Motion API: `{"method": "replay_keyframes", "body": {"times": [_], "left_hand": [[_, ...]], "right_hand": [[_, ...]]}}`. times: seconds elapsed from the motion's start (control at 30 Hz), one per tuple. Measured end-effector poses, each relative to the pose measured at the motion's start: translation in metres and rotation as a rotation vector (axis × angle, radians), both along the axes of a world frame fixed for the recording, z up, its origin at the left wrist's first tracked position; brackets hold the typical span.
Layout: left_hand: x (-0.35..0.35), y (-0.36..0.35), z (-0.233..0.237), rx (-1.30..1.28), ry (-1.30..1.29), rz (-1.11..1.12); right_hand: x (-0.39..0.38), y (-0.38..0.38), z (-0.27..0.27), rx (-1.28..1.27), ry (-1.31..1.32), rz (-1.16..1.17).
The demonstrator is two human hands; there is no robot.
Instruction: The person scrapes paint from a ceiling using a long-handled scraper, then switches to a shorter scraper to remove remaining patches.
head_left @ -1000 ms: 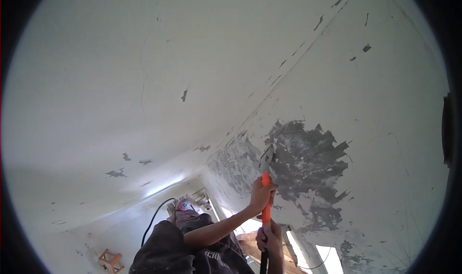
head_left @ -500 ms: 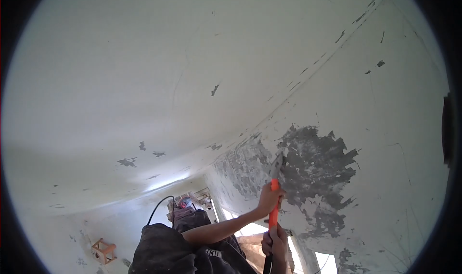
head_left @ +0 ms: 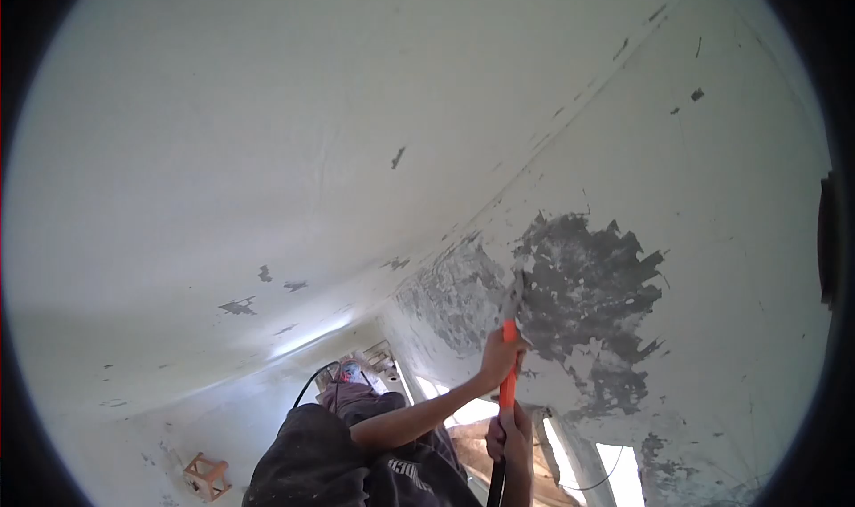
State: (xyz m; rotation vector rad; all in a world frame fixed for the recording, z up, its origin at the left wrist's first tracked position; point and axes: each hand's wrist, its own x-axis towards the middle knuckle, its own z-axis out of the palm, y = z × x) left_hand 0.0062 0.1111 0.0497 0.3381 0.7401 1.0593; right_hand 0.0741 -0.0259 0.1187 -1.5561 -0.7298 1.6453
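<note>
A long-handled scraper (head_left: 509, 331) with an orange shaft, a black lower end and a flat metal blade is in both my hands. My left hand (head_left: 501, 361) is wrapped round the orange shaft just below the blade. Lower down, my right hand (head_left: 509, 436) is closed round the shaft where orange meets black. The blade tip lies at the left edge of a bare grey patch (head_left: 592, 293) on the pale painted wall (head_left: 730, 204). Flaked, partly stripped paint shows to the left of the blade.
A ceiling-like pale surface (head_left: 223, 106) with small chipped spots meets the wall along a slanting edge. A wooden stool (head_left: 207, 477) stands at lower left. Dark clothing (head_left: 307, 458) fills the bottom middle, near a black cable (head_left: 307, 387). Bright openings (head_left: 621, 476) lie at lower right.
The view has shifted slightly, with the wall patch a little higher in the picture. Both hands keep their grip on the scraper, and its blade stays by the patch's left edge.
</note>
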Motion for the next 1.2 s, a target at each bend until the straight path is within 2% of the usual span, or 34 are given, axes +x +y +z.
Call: {"method": "replay_keyframes", "body": {"times": [0.1, 0.17, 0.23, 0.33, 0.43, 0.5, 0.57, 0.6, 0.67, 0.7, 0.77, 0.8, 0.9, 1.0, 1.1, 1.13, 1.2], "left_hand": [[-0.004, 0.009, 0.005, 0.004, -0.017, 0.003], [-0.015, 0.025, -0.016, 0.067, 0.037, 0.05], [-0.015, 0.019, -0.021, 0.1, 0.074, 0.014], [0.004, -0.004, 0.003, 0.027, 0.068, -0.032], [0.001, 0.01, 0.005, 0.057, 0.094, 0.008], [-0.011, 0.027, -0.005, 0.033, 0.102, 0.019], [-0.02, 0.029, -0.012, 0.135, 0.082, -0.004], [-0.013, 0.018, -0.002, 0.035, 0.139, -0.019], [-0.001, 0.003, 0.022, 0.054, 0.06, -0.026], [0.004, -0.001, 0.026, 0.059, -0.017, -0.038], [-0.006, 0.013, 0.022, 0.075, 0.059, -0.048], [-0.013, 0.02, 0.017, 0.097, 0.036, -0.045], [-0.016, 0.011, 0.012, 0.106, 0.021, -0.07], [-0.003, 0.001, 0.036, 0.111, 0.016, -0.052], [-0.01, 0.024, 0.029, 0.072, 0.119, -0.002], [-0.02, 0.027, 0.029, 0.136, 0.001, -0.037], [-0.013, 0.024, 0.022, 0.127, 0.041, -0.031]], "right_hand": [[-0.002, 0.008, 0.002, -0.011, -0.012, -0.004], [-0.006, 0.019, -0.03, 0.041, -0.004, 0.038], [-0.014, 0.011, -0.038, 0.066, -0.031, -0.002], [-0.004, -0.016, -0.008, 0.054, 0.027, -0.047], [-0.005, -0.001, 0.001, 0.049, 0.049, -0.043], [-0.023, 0.023, -0.006, 0.069, 0.058, -0.014], [-0.027, 0.014, -0.02, 0.087, 0.067, -0.046], [-0.026, 0.002, -0.015, 0.062, 0.057, -0.08], [-0.016, -0.016, 0.01, 0.08, 0.055, -0.099], [-0.015, -0.01, 0.014, 0.08, 0.048, -0.097], [-0.018, 0.004, 0.021, 0.019, 0.053, -0.087], [-0.019, 0.012, 0.012, 0.011, 0.127, -0.057], [-0.023, 0.004, 0.001, 0.082, 0.106, -0.084], [-0.017, -0.014, 0.02, 0.099, 0.132, -0.099], [-0.017, 0.008, 0.016, 0.05, 0.122, -0.078], [-0.023, 0.014, 0.022, 0.043, 0.196, -0.05], [-0.021, 0.007, 0.011, 0.046, 0.149, -0.086]]}}
